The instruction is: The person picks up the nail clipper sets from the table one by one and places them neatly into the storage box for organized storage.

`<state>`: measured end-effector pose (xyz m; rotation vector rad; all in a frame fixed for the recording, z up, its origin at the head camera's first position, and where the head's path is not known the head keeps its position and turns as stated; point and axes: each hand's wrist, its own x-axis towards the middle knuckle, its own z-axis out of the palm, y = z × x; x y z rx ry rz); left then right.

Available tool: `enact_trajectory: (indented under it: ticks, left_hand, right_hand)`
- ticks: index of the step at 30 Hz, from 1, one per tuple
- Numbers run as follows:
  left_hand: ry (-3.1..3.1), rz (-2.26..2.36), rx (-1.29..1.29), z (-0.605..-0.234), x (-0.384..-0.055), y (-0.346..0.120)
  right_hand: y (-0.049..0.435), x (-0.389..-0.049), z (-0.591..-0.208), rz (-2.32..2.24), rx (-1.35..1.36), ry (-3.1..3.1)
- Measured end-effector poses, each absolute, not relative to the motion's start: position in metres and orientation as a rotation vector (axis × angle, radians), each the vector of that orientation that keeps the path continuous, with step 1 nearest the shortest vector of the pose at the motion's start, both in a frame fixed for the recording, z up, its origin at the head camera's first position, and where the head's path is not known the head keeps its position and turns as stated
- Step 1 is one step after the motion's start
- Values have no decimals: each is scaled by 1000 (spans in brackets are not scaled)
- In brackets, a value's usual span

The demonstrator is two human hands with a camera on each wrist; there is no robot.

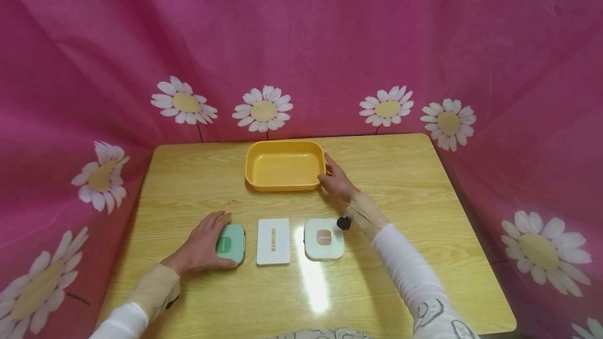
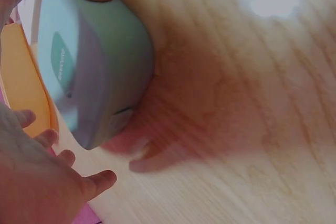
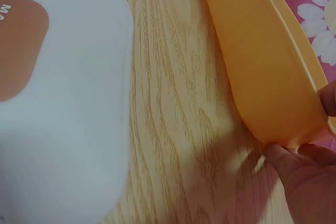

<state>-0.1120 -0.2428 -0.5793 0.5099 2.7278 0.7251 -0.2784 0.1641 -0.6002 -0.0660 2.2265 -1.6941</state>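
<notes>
A small green case (image 1: 238, 239) with a darker green label lies at the left of a row. My left hand (image 1: 203, 245) arches beside and over it, fingers spread and thumb along its near side. In the left wrist view, the visible fingertips stand apart from the case (image 2: 100, 72). My right hand (image 1: 340, 182) grips the right end of a yellow rectangular tray (image 1: 285, 188), thumb at the rim. Fingers press the outer wall of the tray (image 3: 262, 72) in the right wrist view.
A white flat box (image 1: 266, 242) marked MANICURE lies mid-row. Right of it sits a white rounded case (image 1: 325, 251) with a brown label, near my right wrist. All stand on a wooden table (image 1: 400, 171), with a pink daisy-patterned cloth (image 1: 320, 41) around its back and sides.
</notes>
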Motion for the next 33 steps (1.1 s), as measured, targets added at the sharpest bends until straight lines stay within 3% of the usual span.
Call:
enact_trajectory:
  ticks: [33]
  left_hand:
    - [2751, 651, 677, -605, -103, -258]
  right_hand:
    - [167, -277, -603, -1777, -81, 2150]
